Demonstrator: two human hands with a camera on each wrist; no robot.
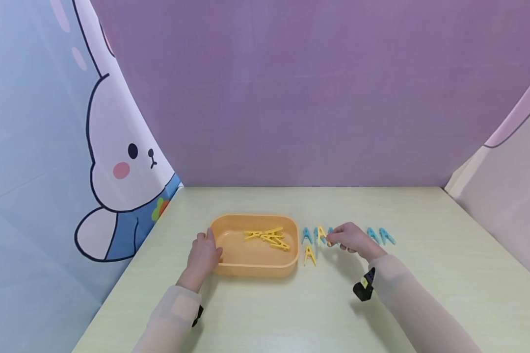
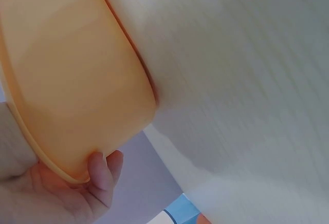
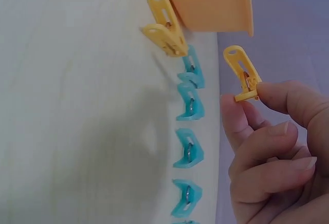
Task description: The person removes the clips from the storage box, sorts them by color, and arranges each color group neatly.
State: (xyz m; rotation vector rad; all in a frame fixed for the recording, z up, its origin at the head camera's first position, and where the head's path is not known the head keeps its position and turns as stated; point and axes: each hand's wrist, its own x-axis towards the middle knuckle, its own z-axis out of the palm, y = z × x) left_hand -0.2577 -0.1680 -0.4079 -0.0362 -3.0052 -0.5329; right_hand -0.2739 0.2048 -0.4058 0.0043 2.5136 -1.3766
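An orange plastic basin [image 1: 256, 271] stands on the table with several yellow clothespins [image 1: 271, 238] heaped toward its right side. My left hand [image 1: 204, 252] grips its left rim, the thumb inside and fingers outside, as the left wrist view shows. Between thumb and index finger my right hand [image 1: 351, 239] pinches a yellow clothespin [image 3: 240, 70], raised above the table. Another yellow clothespin [image 1: 309, 255] lies right of the basin. Several blue clothespins [image 3: 188, 148] form a row near the right hand, which partly hides them in the head view.
The pale wooden table [image 1: 265, 318] meets a purple backdrop [image 1: 309, 108] at its far edge. On the left rises a blue panel with a cartoon rabbit [image 1: 128, 171]. A black wrist camera [image 1: 364, 287] is strapped by the right sleeve.
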